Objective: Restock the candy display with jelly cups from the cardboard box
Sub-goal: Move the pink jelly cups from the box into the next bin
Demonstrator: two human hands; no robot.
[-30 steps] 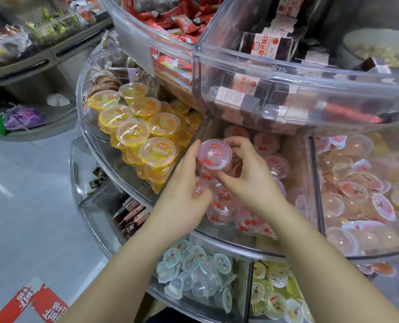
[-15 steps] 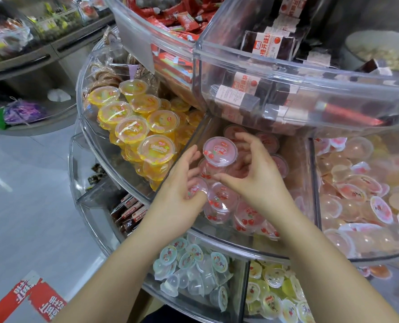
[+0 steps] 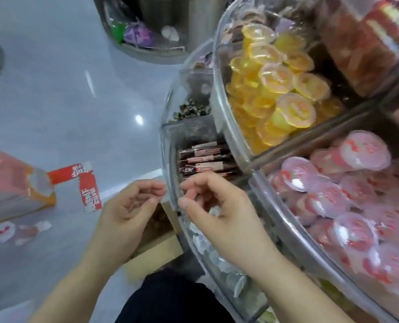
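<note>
Both hands hold nothing, fingers loosely curled. The left hand point(image 3: 128, 206) hangs over the open cardboard box point(image 3: 154, 250) on the floor; the right hand point(image 3: 217, 206) sits at its 3 o'clock, in front of the clear curved rim of the candy display point(image 3: 168, 164). Red jelly cups point(image 3: 347, 197) fill the bin at 3 o'clock of the right hand, yellow cups point(image 3: 280, 89) at 1 o'clock. Bare grey floor point(image 3: 54, 89) spreads from 9 to 12 o'clock, with an orange carton point(image 3: 9, 183) at 9
</note>
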